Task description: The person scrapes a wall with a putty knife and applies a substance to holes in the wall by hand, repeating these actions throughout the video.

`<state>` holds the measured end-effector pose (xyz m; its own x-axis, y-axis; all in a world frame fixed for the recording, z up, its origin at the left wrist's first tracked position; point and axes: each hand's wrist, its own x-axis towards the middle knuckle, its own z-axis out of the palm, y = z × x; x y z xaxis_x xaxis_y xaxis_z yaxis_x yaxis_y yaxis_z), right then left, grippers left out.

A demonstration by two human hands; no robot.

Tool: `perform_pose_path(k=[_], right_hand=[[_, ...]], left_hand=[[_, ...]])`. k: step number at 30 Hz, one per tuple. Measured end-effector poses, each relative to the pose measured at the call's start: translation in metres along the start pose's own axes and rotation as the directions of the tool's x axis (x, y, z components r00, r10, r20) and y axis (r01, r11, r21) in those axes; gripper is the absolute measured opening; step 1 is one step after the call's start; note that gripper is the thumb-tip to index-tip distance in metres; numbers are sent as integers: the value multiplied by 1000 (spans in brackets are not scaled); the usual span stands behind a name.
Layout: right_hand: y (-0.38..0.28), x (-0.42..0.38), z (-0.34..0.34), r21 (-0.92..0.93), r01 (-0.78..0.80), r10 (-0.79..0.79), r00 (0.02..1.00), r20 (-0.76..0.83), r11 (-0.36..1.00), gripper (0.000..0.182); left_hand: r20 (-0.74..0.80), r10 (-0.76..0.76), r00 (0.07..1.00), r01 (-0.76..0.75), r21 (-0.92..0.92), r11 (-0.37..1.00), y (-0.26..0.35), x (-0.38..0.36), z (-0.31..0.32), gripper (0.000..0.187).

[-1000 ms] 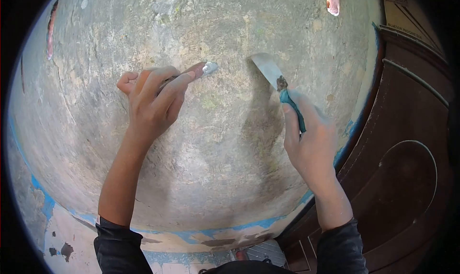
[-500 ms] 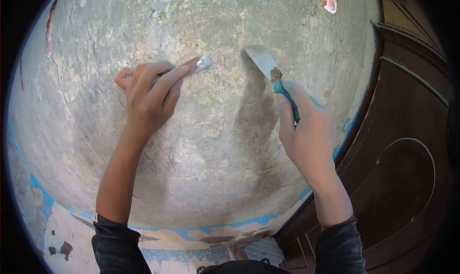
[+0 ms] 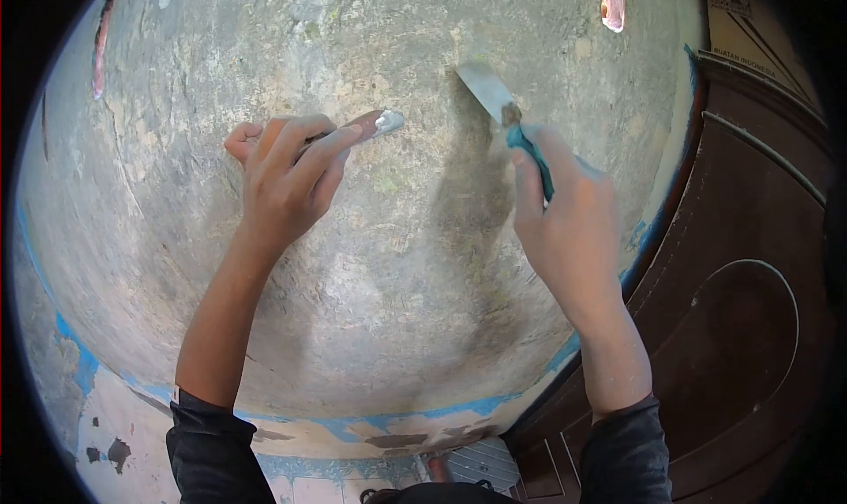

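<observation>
My left hand (image 3: 287, 179) is closed around a narrow reddish-brown scraper (image 3: 369, 125), with white paste on its tip, which points right. In my right hand (image 3: 569, 226) is a putty knife (image 3: 485, 89) with a teal handle. Its wide metal blade points up and to the left against the worn grey wall (image 3: 397, 239), and a shadow falls below it. Both hands are in front of the wall, apart from each other. Whether the left scraper touches the wall, I cannot tell.
A dark brown panelled door (image 3: 723, 328) stands on the right, with a cardboard piece (image 3: 750, 50) above it. Blue paint edges (image 3: 468, 409) run along the wall's bottom. Reddish slots (image 3: 614, 1) show near the top. Pale floor tiles (image 3: 318, 489) are below.
The wall has shifted slightly down and right in view. My left hand and its scraper are slightly farther right, while the putty knife blade is a little higher.
</observation>
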<state>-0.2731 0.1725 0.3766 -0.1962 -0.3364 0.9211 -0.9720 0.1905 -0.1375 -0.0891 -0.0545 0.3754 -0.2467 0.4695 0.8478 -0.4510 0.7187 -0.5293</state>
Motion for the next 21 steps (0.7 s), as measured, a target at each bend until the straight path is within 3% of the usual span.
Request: perform_pose_path(k=[6,11,21], right_hand=[[5,12,-11,-75,57,-54,997,52,996,19],[6,18,-7,-88,109,-110,994,-9,990,19],[-2,30,-12,-96,129,-129,992,3,987,17]], left_hand=[[-9,-11,1000,11,-6,1000,-1,-2,-2,43],[-21,-7,1000,7,-1,1000,0,-3,-2,44],[-8,-37,999,37,-8,999,1,-4,-2,35]])
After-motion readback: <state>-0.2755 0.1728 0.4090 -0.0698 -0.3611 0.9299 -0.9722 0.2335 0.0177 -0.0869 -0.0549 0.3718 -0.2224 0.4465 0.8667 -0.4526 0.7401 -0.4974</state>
